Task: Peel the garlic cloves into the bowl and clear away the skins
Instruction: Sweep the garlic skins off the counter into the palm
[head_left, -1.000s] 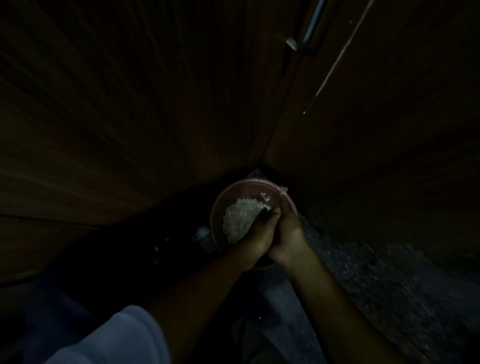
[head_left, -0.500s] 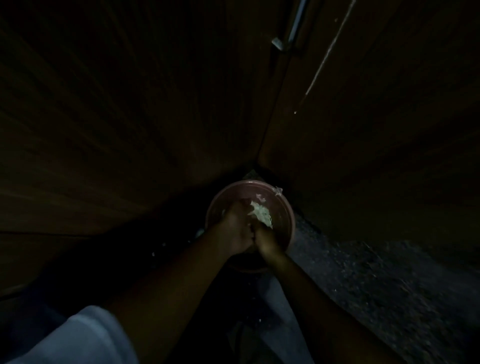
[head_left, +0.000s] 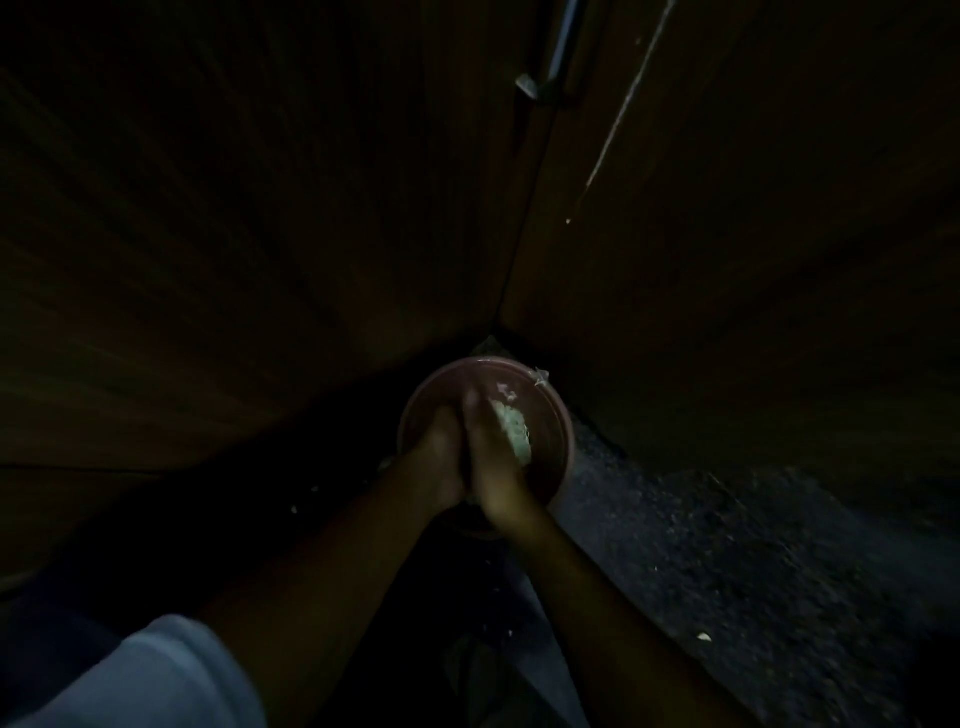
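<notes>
Left hand (head_left: 439, 460) and right hand (head_left: 496, 462) meet over the bowl (head_left: 553, 415), grip unreadable. A pale clump (head_left: 514, 431) lies lengthwise beside them; wood panels (head_left: 260, 260) hem the far rim.

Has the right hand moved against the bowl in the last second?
Yes. The right hand has shifted left, from the bowl's right rim to over its middle, beside the left hand.

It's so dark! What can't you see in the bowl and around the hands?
- Head view: the left hand and right hand cover most of the bowl; what lies beneath is hidden.
- Blur hides each hand's grip.
- The pale pile: cloves or skins, too dim to tell.
- The metal handle is cut off by the top edge.
</notes>
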